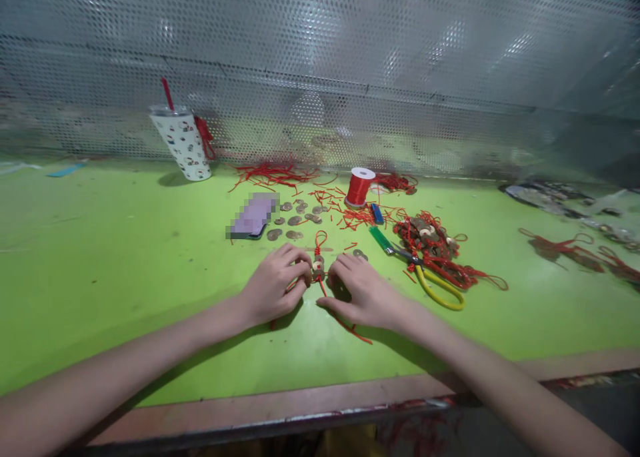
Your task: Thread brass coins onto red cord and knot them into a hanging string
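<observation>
A small charm of old coins point(319, 268) strung on red cord lies on the table between my hands, its knotted loop point(321, 242) pointing away from me. My left hand point(280, 282) is closed, its curled fingers and thumb gripping the charm's left side and the cord there. On the other side, my right hand point(364, 292) rests with thumb and fingers apart, fingertips beside the coins. A loose red cord end point(356, 333) trails out toward me below this hand. Under both palms, the cord is partly hidden.
Loose coins point(295, 221) and a phone point(253, 216) lie beyond my hands. Rightward are yellow-handled scissors point(443, 292), a green lighter point(381, 240), a blue lighter point(377, 214), a cord spool point(360, 187) and a pile of coin charms point(425, 236). A patterned tumbler point(184, 144) stands back left.
</observation>
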Available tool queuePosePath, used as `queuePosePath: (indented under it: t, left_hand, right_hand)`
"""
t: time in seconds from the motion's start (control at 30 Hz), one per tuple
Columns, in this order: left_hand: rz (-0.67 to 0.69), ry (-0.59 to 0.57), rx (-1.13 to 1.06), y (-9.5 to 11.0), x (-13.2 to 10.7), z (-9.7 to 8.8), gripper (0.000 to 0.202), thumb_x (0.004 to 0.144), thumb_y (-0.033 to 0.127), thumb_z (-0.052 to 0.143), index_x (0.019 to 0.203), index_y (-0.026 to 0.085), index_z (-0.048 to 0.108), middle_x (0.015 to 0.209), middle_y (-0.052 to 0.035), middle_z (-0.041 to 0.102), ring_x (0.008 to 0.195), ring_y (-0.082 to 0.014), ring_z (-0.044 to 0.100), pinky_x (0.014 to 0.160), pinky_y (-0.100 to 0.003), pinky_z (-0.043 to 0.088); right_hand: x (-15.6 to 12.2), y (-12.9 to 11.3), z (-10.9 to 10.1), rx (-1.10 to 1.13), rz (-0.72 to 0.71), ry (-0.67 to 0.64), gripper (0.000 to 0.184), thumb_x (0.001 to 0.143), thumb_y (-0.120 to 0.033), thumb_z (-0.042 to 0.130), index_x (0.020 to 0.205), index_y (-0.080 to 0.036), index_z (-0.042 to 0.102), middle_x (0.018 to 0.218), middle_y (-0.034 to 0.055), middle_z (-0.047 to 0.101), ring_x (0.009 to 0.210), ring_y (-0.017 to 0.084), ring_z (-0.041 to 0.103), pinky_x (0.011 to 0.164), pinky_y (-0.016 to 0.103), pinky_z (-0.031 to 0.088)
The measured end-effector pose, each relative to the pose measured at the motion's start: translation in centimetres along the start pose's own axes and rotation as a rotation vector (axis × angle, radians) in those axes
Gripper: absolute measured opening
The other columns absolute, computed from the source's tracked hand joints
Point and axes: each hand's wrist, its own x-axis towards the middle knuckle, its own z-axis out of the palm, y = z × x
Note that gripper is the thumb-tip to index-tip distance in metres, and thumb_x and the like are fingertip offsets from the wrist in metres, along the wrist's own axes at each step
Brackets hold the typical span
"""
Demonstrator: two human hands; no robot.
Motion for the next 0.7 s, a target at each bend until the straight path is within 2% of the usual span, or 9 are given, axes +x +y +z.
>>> queuePosePath:
  t: [0.17,0.23,0.4,0.5,0.7]
  left_hand:
    - [0.012,-0.008,0.15,1.0,-0.1,0.2,0.015,0.092,0.015,0.05,0.089,0.015,0.065,0.098,-0.0102,0.068,0.095,-0.0268,0.057,0.081,-0.042,0.046]
    - [0.025,-0.005,0.198,1.2,-0.2,0.4,0.015,0.095,0.018,0.051,0.092,0.014,0.065,0.097,-0.0109,0.068,0.094,-0.0269,0.057,0.08,-0.041,0.047]
    - [0.06,0.021,0.261,1.1,-0.4,0.7,0.016,0.098,0.02,0.051,0.093,0.014,0.065,0.093,-0.0102,0.069,0.091,-0.0257,0.059,0.076,-0.039,0.049]
    - [0.071,0.037,0.24,1.0,-0.4,0.9,0.015,0.099,0.019,0.051,0.098,0.013,0.065,0.097,-0.0111,0.071,0.093,-0.0259,0.062,0.077,-0.04,0.052]
    - [0.112,0.023,0.169,0.8,-0.5,1.5,0.024,0.101,0.017,0.048,0.119,0.013,0.062,0.125,-0.0149,0.071,0.114,-0.0272,0.067,0.094,-0.046,0.054]
  right_hand:
    - [-0.3,-0.6,-0.3,-0.052,-0.042,-0.043,0.013,0.1,-0.027,0.052,0.092,-0.018,0.055,0.092,0.0101,0.059,0.086,0.024,0.051,0.08,0.041,0.046]
    - [-0.2,-0.4,0.0,-0.036,-0.057,-0.02,0.013,0.102,-0.021,0.048,0.093,-0.019,0.056,0.093,0.0105,0.06,0.086,0.024,0.052,0.079,0.041,0.047]
    - [0.1,0.8,0.5,0.05,-0.034,0.094,0.006,0.102,-0.021,0.051,0.099,-0.019,0.056,0.109,0.0137,0.061,0.101,0.026,0.054,0.086,0.042,0.048]
    - [0.1,1.1,0.6,0.09,-0.004,0.106,0.006,0.102,-0.019,0.049,0.099,-0.019,0.055,0.102,0.0124,0.063,0.094,0.025,0.056,0.083,0.041,0.048]
    - [0.2,1.1,1.1,0.168,0.071,0.112,0.01,0.101,-0.022,0.046,0.094,-0.02,0.053,0.089,0.0097,0.065,0.078,0.022,0.057,0.072,0.036,0.046]
